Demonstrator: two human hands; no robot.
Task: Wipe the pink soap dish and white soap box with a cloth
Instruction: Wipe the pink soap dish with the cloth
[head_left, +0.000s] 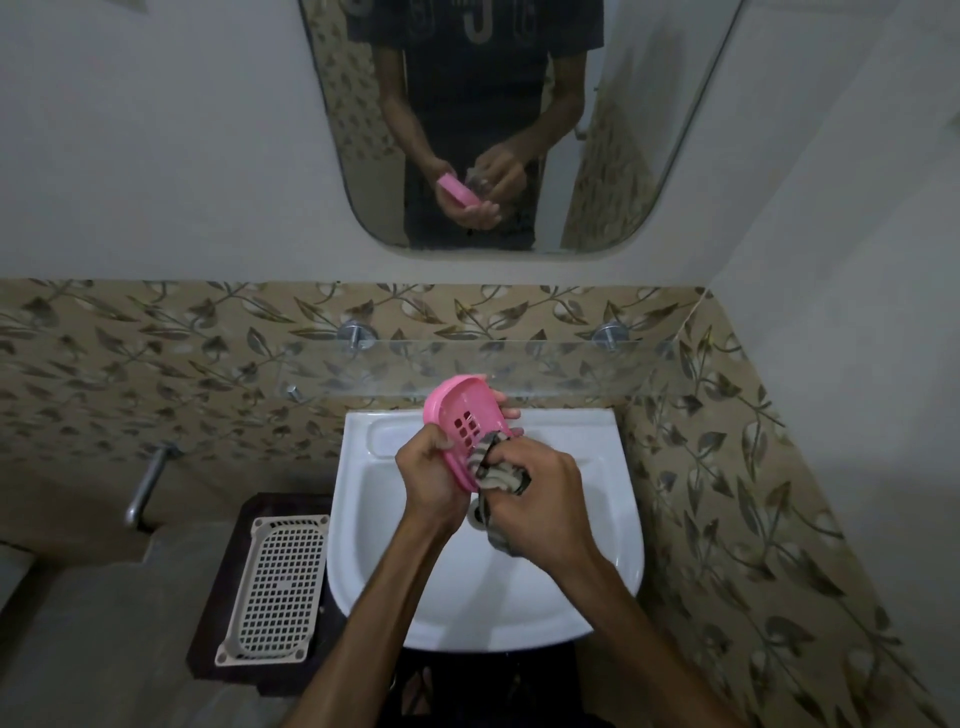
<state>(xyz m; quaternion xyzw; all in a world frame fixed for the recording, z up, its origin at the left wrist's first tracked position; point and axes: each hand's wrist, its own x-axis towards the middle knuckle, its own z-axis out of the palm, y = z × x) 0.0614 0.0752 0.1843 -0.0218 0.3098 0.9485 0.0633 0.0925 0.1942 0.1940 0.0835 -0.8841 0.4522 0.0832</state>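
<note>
While the left hand (434, 475) grips the pink oval plastic soap dish (464, 428) over the white ceramic basin (597, 545), the right hand (540, 501) holds a bunched grey-and-cream striped cloth (496, 475) against the dish's near end. The left fingers wrap under the dish and reappear at its far right edge; the thumb presses on the near left rim. The right fingers are curled round the cloth, with a loose tail hanging below the fist.

The dish is tilted, its open, slotted inner face turned toward the camera. Its long axis runs from the near end, at the hands, up and away toward the clear glass shelf (571, 364). The cloth sits at the near right end, so the unwiped length appears to lie ahead of the right fingers, along that axis. The right hand is the nearer one for the wiping stroke; the left serves as the clamp.

The white perforated plastic soap box (275, 587) lies untouched on a dark stand (218, 597) left of the basin, well apart from both hands, nearer the left.
</note>
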